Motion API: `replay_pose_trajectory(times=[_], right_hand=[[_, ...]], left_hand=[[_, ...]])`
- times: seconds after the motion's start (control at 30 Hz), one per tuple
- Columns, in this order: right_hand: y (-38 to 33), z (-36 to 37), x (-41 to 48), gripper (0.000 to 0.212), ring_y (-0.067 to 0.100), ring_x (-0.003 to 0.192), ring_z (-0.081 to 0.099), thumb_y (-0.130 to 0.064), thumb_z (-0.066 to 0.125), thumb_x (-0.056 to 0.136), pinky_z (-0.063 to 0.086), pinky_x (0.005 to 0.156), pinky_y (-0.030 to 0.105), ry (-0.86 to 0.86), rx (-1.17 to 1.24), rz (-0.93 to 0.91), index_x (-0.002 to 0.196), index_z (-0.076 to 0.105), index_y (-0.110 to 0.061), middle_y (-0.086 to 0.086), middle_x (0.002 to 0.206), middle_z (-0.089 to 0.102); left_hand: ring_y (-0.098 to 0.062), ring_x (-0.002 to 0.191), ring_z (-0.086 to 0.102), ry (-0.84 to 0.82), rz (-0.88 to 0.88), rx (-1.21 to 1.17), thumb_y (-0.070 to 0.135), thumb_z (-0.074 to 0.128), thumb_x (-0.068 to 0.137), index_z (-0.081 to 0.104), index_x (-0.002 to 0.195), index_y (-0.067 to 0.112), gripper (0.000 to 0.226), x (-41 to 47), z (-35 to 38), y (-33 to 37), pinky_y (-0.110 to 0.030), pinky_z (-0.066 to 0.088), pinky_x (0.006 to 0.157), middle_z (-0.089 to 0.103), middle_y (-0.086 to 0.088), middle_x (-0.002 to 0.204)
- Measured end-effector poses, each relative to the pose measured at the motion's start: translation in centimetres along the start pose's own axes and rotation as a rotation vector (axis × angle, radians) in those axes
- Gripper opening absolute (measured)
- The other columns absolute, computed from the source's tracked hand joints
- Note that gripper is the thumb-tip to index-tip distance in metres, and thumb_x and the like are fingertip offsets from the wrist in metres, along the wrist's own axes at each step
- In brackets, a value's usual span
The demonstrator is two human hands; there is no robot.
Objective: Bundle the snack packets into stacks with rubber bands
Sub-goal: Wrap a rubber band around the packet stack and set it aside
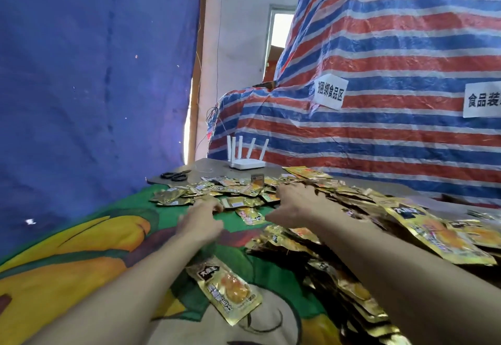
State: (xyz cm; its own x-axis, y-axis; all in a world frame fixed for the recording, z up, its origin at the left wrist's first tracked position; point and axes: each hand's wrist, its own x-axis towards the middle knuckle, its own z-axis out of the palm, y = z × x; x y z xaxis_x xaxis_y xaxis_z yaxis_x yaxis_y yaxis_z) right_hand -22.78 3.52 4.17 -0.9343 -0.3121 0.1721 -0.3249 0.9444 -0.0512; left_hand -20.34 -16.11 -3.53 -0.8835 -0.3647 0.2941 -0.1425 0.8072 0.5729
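Gold snack packets (339,236) lie in a loose heap on a green and yellow printed cloth (81,249), starting just in front of the white router (247,164) and spreading from there to the right and towards the person. One single packet (227,290) lies apart on the cloth, much nearer the person than the router is. The right hand (295,206) rests on the heap in front of the router with fingers spread and thumb out, clasping nothing. The left hand (200,222), left of it and also in front of the router, reaches its blurred fingertips to the edge of the packets; whether it pinches one cannot be told. Black scissors (174,176) lie to the left of the router on the same bare board (206,167). Behind the router rises a red, white and blue striped tarp (379,73) bearing paper labels (329,92), and far to the router's left hangs a blue sheet (95,73).
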Motion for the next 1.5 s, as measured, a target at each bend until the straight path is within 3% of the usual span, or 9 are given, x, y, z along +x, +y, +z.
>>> replay_pose_trajectory(times=[0.2,0.37,0.5,0.67,0.8,0.87,0.97,1.27,1.5], right_hand=[[1.7,3.5,8.4,0.116,0.037,0.133,0.048,-0.082,0.067,0.067,0.043,0.109,0.050,-0.191,0.020,0.227,0.150,0.032,-0.009,0.016,0.149,0.045],[2.6,5.0,12.3,0.182,0.048,0.148,0.021,-0.100,0.052,0.003,0.026,0.118,0.061,-0.280,0.110,0.324,0.160,0.008,-0.018,0.020,0.166,0.014],[2.0,7.3,14.5,0.165,0.045,0.151,0.015,-0.099,0.058,0.027,0.020,0.121,0.059,-0.279,0.248,0.294,0.160,-0.005,-0.023,0.017,0.168,0.007],[0.3,10.7,16.1,0.172,0.049,0.146,0.024,-0.110,0.041,0.008,0.029,0.116,0.059,-0.283,0.092,0.318,0.159,0.018,-0.031,0.019,0.165,0.018],[-1.1,11.1,17.0,0.103,0.039,0.130,0.045,-0.093,0.060,0.056,0.041,0.107,0.049,-0.172,0.129,0.261,0.126,0.058,-0.017,0.014,0.139,0.055],[-1.9,10.9,17.0,0.060,0.029,0.108,0.057,-0.070,0.071,0.072,0.048,0.095,0.040,-0.143,0.182,0.176,0.091,0.061,-0.014,0.008,0.110,0.065],[-2.7,10.4,16.7,0.029,0.019,0.078,0.065,-0.038,0.077,0.078,0.056,0.067,0.031,-0.082,0.275,0.159,0.079,0.061,-0.014,0.005,0.083,0.068],[-2.7,10.1,14.1,0.049,0.034,0.115,0.060,-0.045,0.071,0.087,0.050,0.101,0.046,-0.068,0.379,0.310,0.116,0.059,-0.008,0.013,0.120,0.063],[-2.7,8.8,12.7,0.014,0.023,0.089,0.069,-0.014,0.071,0.085,0.059,0.076,0.031,-0.058,0.375,0.289,0.082,0.059,-0.006,0.008,0.089,0.066]], left_hand=[[-0.033,0.139,0.036,-0.044,-0.027,0.212,0.017,0.061,0.083,0.050,0.138,0.038,0.060,6.1,1.8,-1.4,-0.055,0.019,0.119,0.039,-0.005,0.150],[-0.047,0.149,0.010,-0.168,-0.030,0.223,0.015,0.054,0.082,0.028,0.151,0.047,0.081,10.6,3.5,-1.3,-0.067,0.010,0.118,0.010,-0.014,0.165],[-0.036,0.148,0.025,-0.190,0.034,0.139,0.021,0.054,0.089,0.028,0.154,0.041,0.073,13.3,4.4,-1.6,-0.054,0.028,0.117,0.018,-0.010,0.165],[-0.036,0.143,0.034,-0.261,0.079,0.270,0.021,0.043,0.096,0.038,0.147,0.050,0.059,13.3,6.3,-1.6,-0.059,0.024,0.117,0.035,-0.005,0.159],[-0.029,0.133,0.049,-0.127,0.200,0.394,0.019,0.047,0.100,0.052,0.139,0.047,0.048,12.6,6.2,-1.9,-0.043,0.037,0.109,0.052,-0.002,0.147],[-0.029,0.129,0.052,-0.065,0.230,0.406,0.019,0.047,0.102,0.056,0.136,0.043,0.043,12.2,5.8,-2.1,-0.040,0.039,0.104,0.056,-0.001,0.141],[-0.032,0.120,0.057,0.032,0.256,0.364,0.023,0.047,0.102,0.062,0.131,0.035,0.034,11.4,5.1,-2.3,-0.040,0.044,0.092,0.063,-0.004,0.129],[-0.023,0.088,0.060,0.221,0.159,0.056,0.039,0.054,0.101,0.067,0.106,0.022,0.022,8.6,0.9,-3.4,-0.032,0.041,0.070,0.068,-0.001,0.104],[-0.019,0.073,0.055,0.449,0.114,-0.146,0.045,0.060,0.096,0.070,0.093,0.026,0.021,4.9,-1.7,-5.2,-0.028,0.036,0.058,0.068,0.006,0.082]])
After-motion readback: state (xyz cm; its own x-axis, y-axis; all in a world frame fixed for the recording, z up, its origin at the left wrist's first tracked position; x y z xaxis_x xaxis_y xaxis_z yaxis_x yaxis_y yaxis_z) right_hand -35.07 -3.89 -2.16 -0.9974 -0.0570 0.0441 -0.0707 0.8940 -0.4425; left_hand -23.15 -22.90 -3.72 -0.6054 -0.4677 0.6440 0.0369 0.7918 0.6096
